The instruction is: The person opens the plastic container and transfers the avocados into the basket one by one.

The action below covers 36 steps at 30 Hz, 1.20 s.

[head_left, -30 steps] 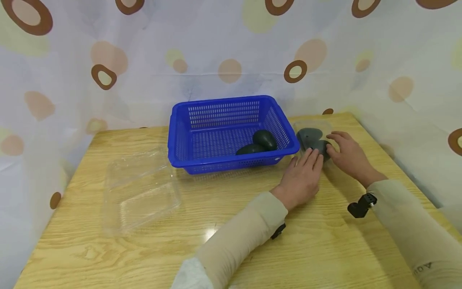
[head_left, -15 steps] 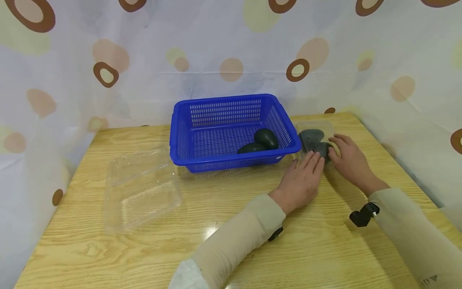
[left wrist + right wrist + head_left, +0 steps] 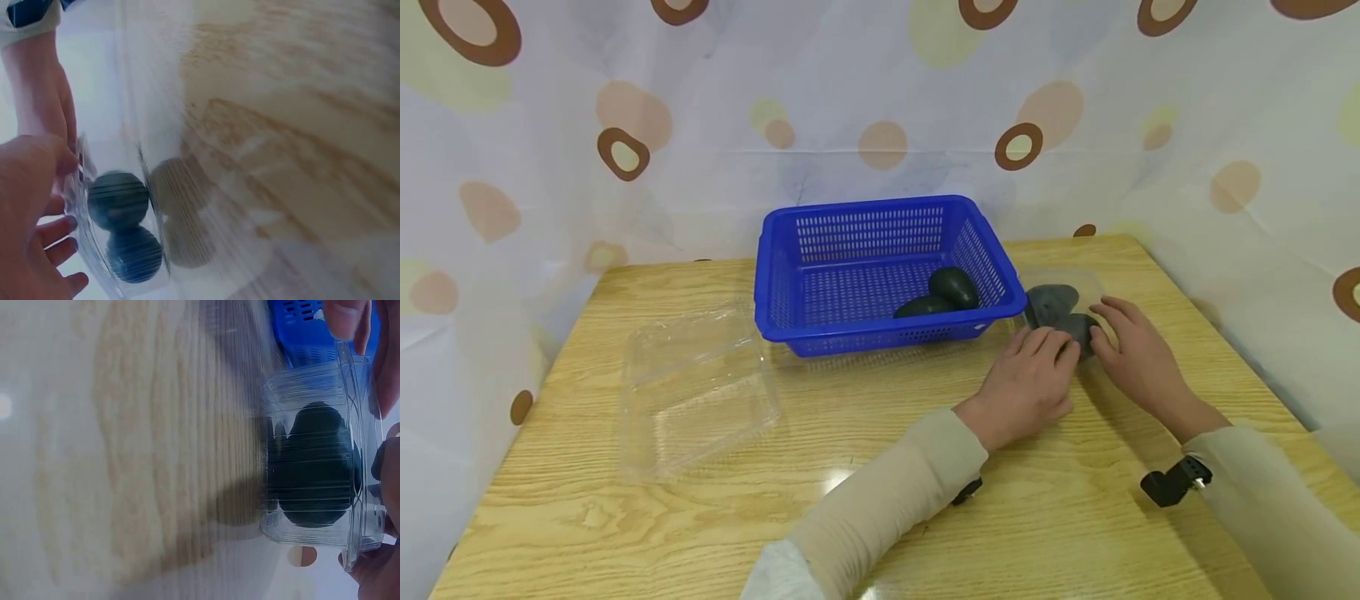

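Observation:
A clear plastic clamshell box (image 3: 1088, 285), its lid down, sits on the table right of the blue basket. Dark green avocados (image 3: 1051, 300) show through its walls; the right wrist view shows one avocado (image 3: 315, 462) close up. My left hand (image 3: 1026, 383) holds the near-left edge of the box with bent fingers. At the right edge, my right hand (image 3: 1150, 367) grips with curved fingers on the lid and the thumb low by the near corner. In the left wrist view, my left fingers (image 3: 59, 240) lie over the lid side; their exact contact is partly hidden.
A blue slotted basket (image 3: 891, 332) stands at the table's middle back with two avocados (image 3: 953, 287) in its right corner. An empty clear plastic box (image 3: 700, 392) lies at the left. A patterned cloth (image 3: 820, 75) hangs behind the wooden table (image 3: 760, 517).
The box with avocados has slid slightly towards me and to the right. My left fingers, straighter before on the lid, are now more bent; my right hand has come nearer to me with the box.

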Tool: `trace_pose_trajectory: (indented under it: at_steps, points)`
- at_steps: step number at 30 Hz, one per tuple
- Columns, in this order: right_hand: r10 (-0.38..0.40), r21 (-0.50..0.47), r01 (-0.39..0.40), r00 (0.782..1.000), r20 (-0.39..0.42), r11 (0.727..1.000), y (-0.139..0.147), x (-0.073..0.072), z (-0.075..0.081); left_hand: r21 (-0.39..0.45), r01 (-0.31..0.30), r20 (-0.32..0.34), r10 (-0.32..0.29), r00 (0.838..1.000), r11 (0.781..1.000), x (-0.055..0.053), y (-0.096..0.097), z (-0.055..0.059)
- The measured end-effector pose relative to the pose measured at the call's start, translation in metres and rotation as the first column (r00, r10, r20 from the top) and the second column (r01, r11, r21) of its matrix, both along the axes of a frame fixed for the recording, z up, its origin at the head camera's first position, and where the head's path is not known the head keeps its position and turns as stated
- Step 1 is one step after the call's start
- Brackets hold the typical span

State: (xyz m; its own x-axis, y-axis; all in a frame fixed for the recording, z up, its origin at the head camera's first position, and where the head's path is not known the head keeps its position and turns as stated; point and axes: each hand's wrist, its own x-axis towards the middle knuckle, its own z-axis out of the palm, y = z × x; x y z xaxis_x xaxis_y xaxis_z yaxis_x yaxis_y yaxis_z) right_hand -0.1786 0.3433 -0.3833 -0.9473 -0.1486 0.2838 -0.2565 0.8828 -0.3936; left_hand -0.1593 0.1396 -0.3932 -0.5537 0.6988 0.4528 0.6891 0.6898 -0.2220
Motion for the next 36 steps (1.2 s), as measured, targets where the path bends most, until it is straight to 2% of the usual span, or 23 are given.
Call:
trace_pose_trajectory:
  at_steps: [3,6,9,11,18,26,33,36]
  points:
    - [0.028,0.007,-0.027,0.999,-0.017,1.0,0.002,0.01,0.0,-0.029,0.017,0.126,-0.013,0.992,0.999,-0.001,0.001,0.003]
    - [0.064,0.029,-0.063,0.997,-0.042,0.998,0.004,0.02,-0.001,-0.044,0.025,0.27,-0.012,0.963,0.999,-0.003,0.003,0.007]
    - [0.106,0.045,-0.103,0.992,-0.063,0.994,0.007,0.028,-0.001,-0.054,0.025,0.335,-0.005,0.942,0.998,-0.004,0.002,0.011]
    - [0.13,0.058,-0.126,0.988,-0.078,0.99,0.009,0.033,0.0,-0.059,0.023,0.35,-0.001,0.937,0.998,-0.005,0.002,0.013]
    - [0.2,0.121,-0.188,0.976,-0.089,0.975,0.02,0.047,0.001,-0.075,0.039,0.359,-0.01,0.933,0.996,-0.007,-0.001,0.014]
    - [0.319,0.081,-0.312,0.943,-0.094,0.947,0.027,0.054,0.001,-0.079,0.078,0.334,-0.047,0.941,0.994,-0.007,-0.007,0.014]
    - [0.322,0.083,-0.315,0.943,-0.081,0.945,0.029,0.055,0.006,-0.116,0.135,0.389,-0.08,0.918,0.984,-0.007,-0.017,0.015]
    - [0.323,0.076,-0.318,0.943,-0.074,0.945,0.027,0.056,0.008,-0.123,0.148,0.385,-0.09,0.918,0.981,-0.005,-0.02,0.017]
